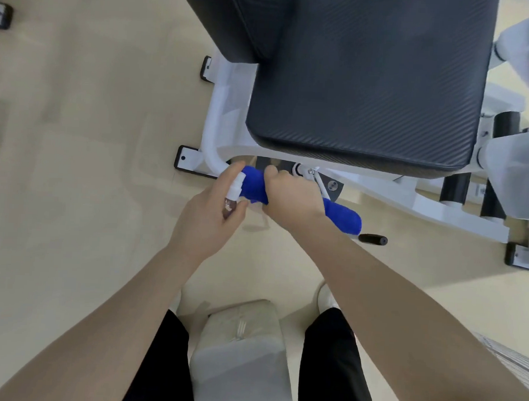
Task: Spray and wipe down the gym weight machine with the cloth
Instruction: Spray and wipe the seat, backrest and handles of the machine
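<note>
Both hands are closed: my left hand (208, 219) grips the spray bottle (234, 192), my right hand (291, 195) clamps the blue cloth (255, 184) against the white frame (212, 142) below the seat pad (370, 92). Nozzle nearly touches the cloth, so I judge spray may soak cloth and fingers, and the loose tail could snag the lever.

The beige floor (77, 129) to the left of the machine is open and gives free passage. The black seat pad (370, 83) overhangs the white frame (219, 112), so the room under it is narrow. On the right, black rollers (454, 187) and a small black handle (373, 239) block the way.
</note>
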Tool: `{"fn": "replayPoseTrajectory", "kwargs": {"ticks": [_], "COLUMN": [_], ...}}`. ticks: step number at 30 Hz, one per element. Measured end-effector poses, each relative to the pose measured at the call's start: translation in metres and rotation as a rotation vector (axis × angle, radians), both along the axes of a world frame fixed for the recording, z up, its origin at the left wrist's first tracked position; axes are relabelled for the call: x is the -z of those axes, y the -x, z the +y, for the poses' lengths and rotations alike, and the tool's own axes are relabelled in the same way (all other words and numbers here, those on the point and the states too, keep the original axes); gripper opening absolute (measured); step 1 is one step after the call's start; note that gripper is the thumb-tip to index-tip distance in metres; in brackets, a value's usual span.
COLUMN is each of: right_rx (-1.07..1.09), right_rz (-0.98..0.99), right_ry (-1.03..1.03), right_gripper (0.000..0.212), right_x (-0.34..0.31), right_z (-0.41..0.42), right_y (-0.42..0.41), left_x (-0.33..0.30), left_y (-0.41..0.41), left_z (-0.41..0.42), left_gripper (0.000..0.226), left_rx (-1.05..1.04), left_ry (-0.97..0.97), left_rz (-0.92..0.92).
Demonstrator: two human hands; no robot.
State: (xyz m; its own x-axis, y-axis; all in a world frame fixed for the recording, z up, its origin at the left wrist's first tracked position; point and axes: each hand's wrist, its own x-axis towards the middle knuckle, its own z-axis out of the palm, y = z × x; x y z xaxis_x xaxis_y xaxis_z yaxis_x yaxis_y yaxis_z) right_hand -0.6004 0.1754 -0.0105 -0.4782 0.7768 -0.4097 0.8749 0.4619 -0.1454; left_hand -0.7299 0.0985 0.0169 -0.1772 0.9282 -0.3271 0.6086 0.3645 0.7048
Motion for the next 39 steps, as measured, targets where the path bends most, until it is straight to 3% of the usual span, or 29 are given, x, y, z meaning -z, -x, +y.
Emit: {"fn": "replayPoseTrajectory", "kwargs": {"ticks": [5, 8, 12, 16, 18, 20, 23, 30, 36, 39], "right_rx": [0.006, 0.046, 0.096, 0.082, 0.034, -0.135, -0.243, -0.144, -0.026, 0.01], "right_rz": [-0.155, -0.199, -0.08, 0.051, 0.013, -0.036, -0.106, -0.195, -0.177, -0.103], "right_ry": [-0.083, 0.076, 0.38, 0.445, 0.318, -0.08, -0.354, 0.012, 0.197, 0.177], "right_gripper": [0.019, 0.02, 0.017, 0.016, 0.021, 0.037, 0.054, 0.028, 0.029, 0.032], "right_x": [-0.011, -0.01, -0.001, 0.006, 0.002, 0.005, 0.009, -0.021, -0.026, -0.009], "right_z": [-0.012, -0.001, 0.022, 0.032, 0.025, 0.008, -0.012, -0.007, 0.008, 0.01], "right_y": [-0.051, -0.041, -0.022, 0.016, 0.022, 0.009, -0.028, -0.086, -0.034, 0.025], "left_x": [-0.006, -0.008, -0.006, -0.005, -0.005, -0.008, -0.015, -0.017, -0.017, -0.017], "left_y": [-0.01, -0.009, -0.006, 0.002, 0.004, 0.003, -0.007, -0.022, -0.006, 0.007], "left_z": [0.006, 0.012, 0.016, 0.011, 0.011, 0.012, 0.016, 0.023, 0.022, 0.021], "left_gripper": [0.054, 0.052, 0.053, 0.054, 0.055, 0.055, 0.055, 0.053, 0.059, 0.065], "left_rx": [0.034, 0.043, 0.023, 0.021, 0.016, 0.007, -0.007, 0.057, 0.003, -0.023], "left_ry": [0.0, -0.008, -0.012, 0.005, 0.005, 0.004, 0.003, 0.013, -0.017, -0.033], "left_rz": [-0.006, -0.018, -0.021, -0.012, 0.0, -0.006, -0.036, -0.045, -0.041, -0.031]}}
